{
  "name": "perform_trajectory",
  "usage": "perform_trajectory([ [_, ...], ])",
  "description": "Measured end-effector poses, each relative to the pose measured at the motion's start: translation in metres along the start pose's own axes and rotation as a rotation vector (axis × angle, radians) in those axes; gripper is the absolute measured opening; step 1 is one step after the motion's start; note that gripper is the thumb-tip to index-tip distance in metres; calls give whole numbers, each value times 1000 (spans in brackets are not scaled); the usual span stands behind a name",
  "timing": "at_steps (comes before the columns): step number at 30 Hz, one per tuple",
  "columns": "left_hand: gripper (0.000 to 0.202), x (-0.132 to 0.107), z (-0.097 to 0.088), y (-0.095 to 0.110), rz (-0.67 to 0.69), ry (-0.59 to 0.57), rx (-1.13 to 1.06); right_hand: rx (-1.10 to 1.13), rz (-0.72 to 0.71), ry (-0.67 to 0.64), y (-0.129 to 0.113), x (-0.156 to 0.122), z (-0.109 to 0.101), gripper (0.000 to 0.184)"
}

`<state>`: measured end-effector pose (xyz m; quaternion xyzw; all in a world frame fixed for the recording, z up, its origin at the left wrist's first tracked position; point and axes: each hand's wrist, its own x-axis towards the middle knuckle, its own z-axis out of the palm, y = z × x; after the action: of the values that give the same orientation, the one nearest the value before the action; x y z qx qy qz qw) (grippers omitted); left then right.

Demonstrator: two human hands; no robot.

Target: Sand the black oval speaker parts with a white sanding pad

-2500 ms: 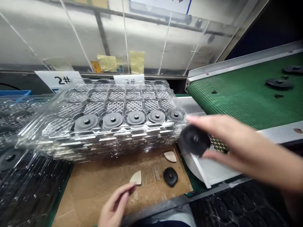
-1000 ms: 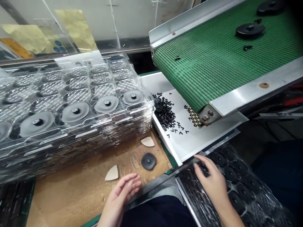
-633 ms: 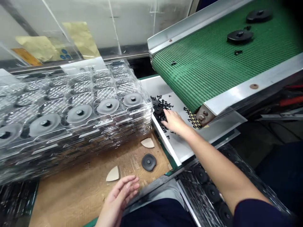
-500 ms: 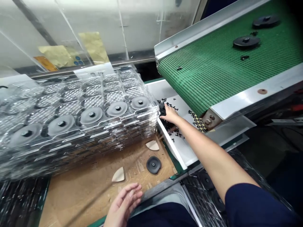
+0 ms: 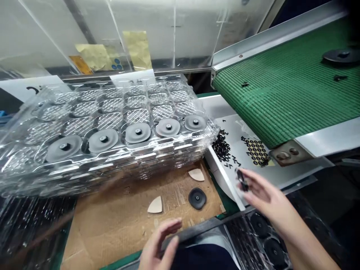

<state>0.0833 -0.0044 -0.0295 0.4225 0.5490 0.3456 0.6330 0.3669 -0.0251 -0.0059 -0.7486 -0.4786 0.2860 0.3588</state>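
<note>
Right hand, mine, pinching a blurred black part, long axis steep, near the tray; leftward on cardboard lies the disc, nearer my spread left hand.

You can make out no complete word or number. On the white paper sheet at your far left, you see part of a large black curved character, the rest hidden by the stack of clear plastic trays. A second white paper sheet, behind those trays, shows dark marks you cannot make out. The yellow-backed sheet of round black stickers carries pale print too small for you to read.
</note>
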Motion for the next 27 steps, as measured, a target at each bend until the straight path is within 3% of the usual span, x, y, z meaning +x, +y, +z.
perform_trajectory([
  [2, 41, -4, 11, 9, 194, -99, 64, 332, 81, -210, -3, -42, 23, 69],
  [5, 39, -4, 16, 12, 439, -239, 137, 581, 174, -370, -14, -75, 76, 80],
  [8, 42, 1, -1, 5, 598, -212, 232, 627, 179, -412, -37, -77, 121, 79],
  [10, 54, 2, -23, 0, 640, -184, 284, 548, 131, -477, -56, -69, 138, 76],
  [12, 58, 0, -45, -5, 567, -151, 285, 436, 27, -614, -74, -59, 145, 75],
  [14, 59, -7, -64, -9, 348, -39, 123, 326, -116, -728, -84, -48, 150, 69],
  [16, 64, -14, -77, -10, 82, 77, -217, 151, -235, -676, -83, -36, 160, 56],
  [18, 67, -20, -86, -9, -91, 121, -580, -36, -300, -502, -72, -26, 176, 47],
  [20, 64, -23, -94, -7, -148, 119, -806, -133, -320, -381, -55, -20, 197, 45],
  [23, 55, -23, -104, -5, -166, 126, -960, -150, -362, -326, -28, -21, 222, 34],
  [27, 44, -20, -110, -4, -150, 125, -1074, -130, -432, -258, -21, -22, 227, 29],
])
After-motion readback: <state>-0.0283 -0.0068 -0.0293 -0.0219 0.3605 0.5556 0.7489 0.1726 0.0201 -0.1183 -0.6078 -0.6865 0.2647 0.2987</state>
